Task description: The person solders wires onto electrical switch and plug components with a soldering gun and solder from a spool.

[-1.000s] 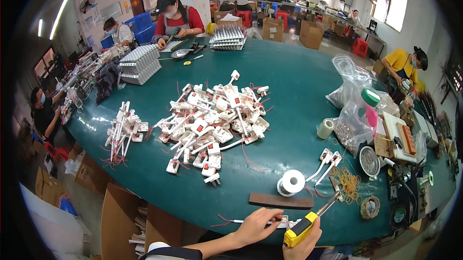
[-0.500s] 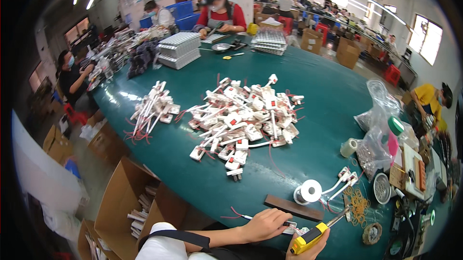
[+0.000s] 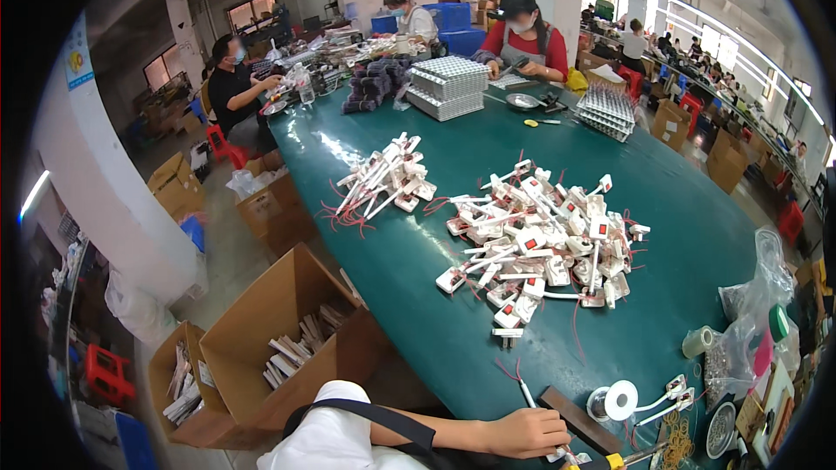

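Swinging left since the earlier frame, the view drops the right hand from sight. At the green table's near edge, the left hand pinches a white wired part beside the solder spool; a steady grip seems wise.
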Available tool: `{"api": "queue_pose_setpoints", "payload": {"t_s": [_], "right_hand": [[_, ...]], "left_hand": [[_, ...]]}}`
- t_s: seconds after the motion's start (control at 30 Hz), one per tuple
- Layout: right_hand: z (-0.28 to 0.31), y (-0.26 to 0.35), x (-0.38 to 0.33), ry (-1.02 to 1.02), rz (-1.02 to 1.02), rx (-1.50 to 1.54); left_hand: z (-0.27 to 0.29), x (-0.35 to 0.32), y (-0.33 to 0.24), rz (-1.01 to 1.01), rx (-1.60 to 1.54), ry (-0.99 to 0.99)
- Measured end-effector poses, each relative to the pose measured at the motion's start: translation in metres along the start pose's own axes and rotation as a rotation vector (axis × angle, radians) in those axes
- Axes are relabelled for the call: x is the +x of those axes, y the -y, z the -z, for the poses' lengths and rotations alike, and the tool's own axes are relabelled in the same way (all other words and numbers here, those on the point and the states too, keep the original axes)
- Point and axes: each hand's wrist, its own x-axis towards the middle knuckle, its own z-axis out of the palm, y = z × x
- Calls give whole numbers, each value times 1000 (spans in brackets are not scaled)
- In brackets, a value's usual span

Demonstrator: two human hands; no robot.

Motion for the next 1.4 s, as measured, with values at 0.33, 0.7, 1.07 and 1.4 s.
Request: {"api": "queue_pose_setpoints", "payload": {"t_s": [0.33,0.7,1.07,1.4], "right_hand": [[-11,-12,9,-84,160,1],[-1,-3,1,-22,-45,-94],[-20,-24,6,127,51,-53],[-11,-41,-9,192,-9,15]], "left_hand": [[0,4,11,-5,-57,26],[-5,8,2,33,10,82],[8,17,12,169,202,26],[-15,7,2,236,40,11]]}}
